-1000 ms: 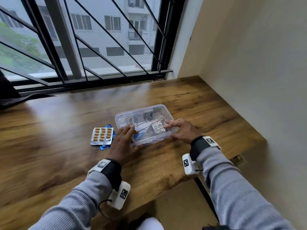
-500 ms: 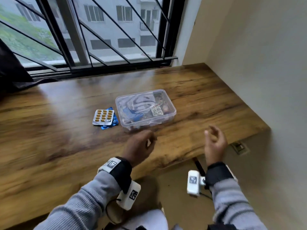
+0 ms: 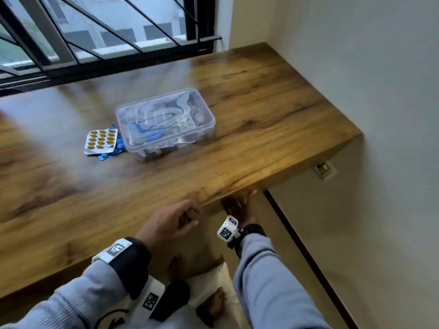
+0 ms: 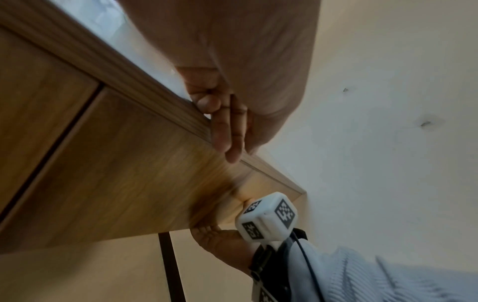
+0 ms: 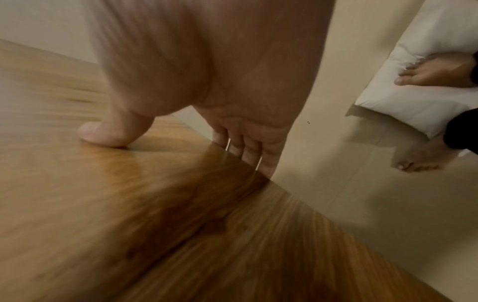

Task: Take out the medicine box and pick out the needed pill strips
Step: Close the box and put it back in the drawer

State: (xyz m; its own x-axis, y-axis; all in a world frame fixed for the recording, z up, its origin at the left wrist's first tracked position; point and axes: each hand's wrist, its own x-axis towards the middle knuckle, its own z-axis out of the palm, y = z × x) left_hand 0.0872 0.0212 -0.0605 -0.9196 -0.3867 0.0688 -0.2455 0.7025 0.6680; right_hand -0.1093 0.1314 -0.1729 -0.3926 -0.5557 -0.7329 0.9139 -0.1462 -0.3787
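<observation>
The clear plastic medicine box point(image 3: 165, 123) stands lidded on the wooden table point(image 3: 273, 110), with strips showing through its walls. To its left lies an orange pill strip point(image 3: 101, 138) on top of a blue strip point(image 3: 111, 155). Both hands are away from the box, at the table's front edge. My left hand point(image 3: 187, 216) holds nothing; its index finger point(image 4: 227, 130) lies straight along the edge strip. My right hand point(image 3: 240, 205) is below the tabletop and grips a wooden drawer front point(image 4: 129, 163): thumb point(image 5: 103, 132) pressed on its face, fingers point(image 5: 248, 151) curled behind its edge.
A plain wall closes the right side, with a socket point(image 3: 324, 167) below table height. A barred window point(image 3: 107, 32) runs along the back. On the floor under the table lie a white cushion point(image 5: 413, 81) and my bare feet point(image 5: 424, 161).
Both hands left the box lid, drew back toward me and dropped to the table's front edge. The right one went under the tabletop onto the drawer front. The box stayed put.
</observation>
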